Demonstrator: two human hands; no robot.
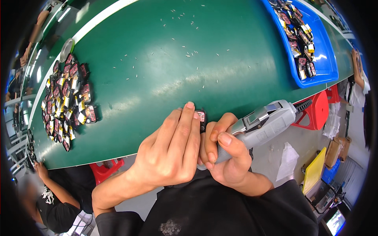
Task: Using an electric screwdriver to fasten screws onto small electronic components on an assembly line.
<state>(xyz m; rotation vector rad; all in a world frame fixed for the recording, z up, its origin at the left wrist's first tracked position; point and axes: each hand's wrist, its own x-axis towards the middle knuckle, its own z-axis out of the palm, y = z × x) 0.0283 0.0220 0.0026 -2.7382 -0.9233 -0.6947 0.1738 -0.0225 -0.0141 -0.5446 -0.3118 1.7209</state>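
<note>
My right hand (pixel 232 157) is wrapped around a grey electric screwdriver (pixel 264 124), its body slanting up to the right with a black cord at the far end. The screwdriver's tip is hidden by my hands. At the table's near edge lies a small black electronic device (pixel 202 118) with a pinkish circuit board. The fingers of my left hand (pixel 171 145) are stretched out flat over the device's left side, covering part of it. My left thumb is out of sight. The right fingers sit close to the device's lower end.
On the green table (pixel 157 27), a pile of similar devices (pixel 65 102) with small pouch batteries lies at left, beside a round clear lid (pixel 67 50). A blue tray (pixel 325 65) holds more at right. Tiny metal pins (pixel 191 54) are scattered between. Red stools (pixel 317 112) stand beyond the edge.
</note>
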